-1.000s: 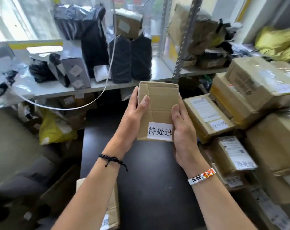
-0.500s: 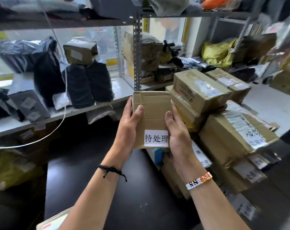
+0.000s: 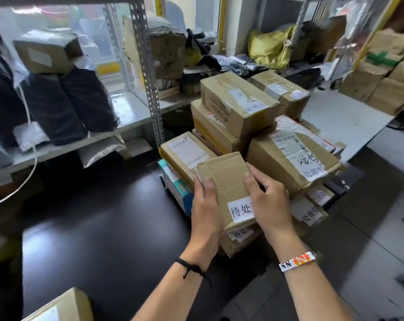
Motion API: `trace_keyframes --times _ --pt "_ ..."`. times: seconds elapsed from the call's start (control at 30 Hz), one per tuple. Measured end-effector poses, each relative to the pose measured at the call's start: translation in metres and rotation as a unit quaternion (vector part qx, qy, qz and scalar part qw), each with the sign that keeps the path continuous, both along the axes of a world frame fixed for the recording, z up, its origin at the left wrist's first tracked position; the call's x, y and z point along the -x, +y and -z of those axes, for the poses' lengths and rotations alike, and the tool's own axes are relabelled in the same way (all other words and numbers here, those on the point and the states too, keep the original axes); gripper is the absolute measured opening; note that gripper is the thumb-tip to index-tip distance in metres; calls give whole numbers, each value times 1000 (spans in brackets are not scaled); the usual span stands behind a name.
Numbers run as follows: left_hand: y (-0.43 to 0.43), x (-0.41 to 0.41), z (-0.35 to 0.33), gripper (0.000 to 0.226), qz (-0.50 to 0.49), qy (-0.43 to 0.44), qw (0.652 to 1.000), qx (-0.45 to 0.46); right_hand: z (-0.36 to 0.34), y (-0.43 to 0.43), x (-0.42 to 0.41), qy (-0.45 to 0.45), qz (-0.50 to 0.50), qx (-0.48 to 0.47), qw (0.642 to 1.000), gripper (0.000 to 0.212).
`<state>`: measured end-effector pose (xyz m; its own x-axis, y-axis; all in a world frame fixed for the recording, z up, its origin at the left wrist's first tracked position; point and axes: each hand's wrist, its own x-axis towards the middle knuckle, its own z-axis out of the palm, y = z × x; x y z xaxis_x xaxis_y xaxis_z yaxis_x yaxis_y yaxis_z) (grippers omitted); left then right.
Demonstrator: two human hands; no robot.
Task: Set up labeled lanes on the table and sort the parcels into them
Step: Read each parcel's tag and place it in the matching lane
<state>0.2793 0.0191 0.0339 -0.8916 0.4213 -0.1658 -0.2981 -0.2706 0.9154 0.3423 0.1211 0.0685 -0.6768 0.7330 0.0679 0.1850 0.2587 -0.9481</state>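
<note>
finding: the dark surface [image 3: 104, 228] lies at 9 o'clock of the hands. a second ago the small parcel was held upright above it; since then it has been carried right and lowered.

left hand [image 3: 205, 205]: fingers wrapped round the parcel's 9 o'clock edge, thumb on top, holding.

small parcel [image 3: 222, 179]: now tipped flatter, its white label [image 3: 240, 210] at 5 o'clock, partly covered. it sits directly over a lower parcel [image 3: 238, 245] bearing a like label; we cannot tell whether they touch.

right hand [image 3: 271, 202]: fingers curled on the 3 o'clock edge, holding.

stacked parcels [image 3: 289, 158] at 1 o'clock carry labels that read differently.

judgement: we take this as a placement onto a matching lane; release is not yet made, and the stack's edge position warrants a square set-down.
</note>
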Motion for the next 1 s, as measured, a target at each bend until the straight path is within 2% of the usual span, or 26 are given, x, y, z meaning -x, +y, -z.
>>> trace_keyframes --times 0.13,0.33,0.53,0.67,0.77,0.83,1.0 --pt "11 -11 8 43 9 -8 999 37 -3 13 -3 -79 -1 -187 979 38" --pt "19 -14 11 34 -1 -18 997 77 10 32 6 -71 -29 -315 946 32" --pt "22 -9 14 43 7 -21 995 102 29 38 15 -97 -31 -398 912 33" --pt "20 -9 10 40 14 -40 995 86 40 39 15 -103 -10 -441 892 26" --pt "18 -9 9 36 15 -43 996 82 44 40 12 -79 12 -486 871 19" --pt "17 -8 9 34 12 -50 995 84 45 41 9 -37 14 -513 858 24" --pt "15 -7 9 33 27 -52 993 98 42 35 12 -11 -11 -494 869 25"
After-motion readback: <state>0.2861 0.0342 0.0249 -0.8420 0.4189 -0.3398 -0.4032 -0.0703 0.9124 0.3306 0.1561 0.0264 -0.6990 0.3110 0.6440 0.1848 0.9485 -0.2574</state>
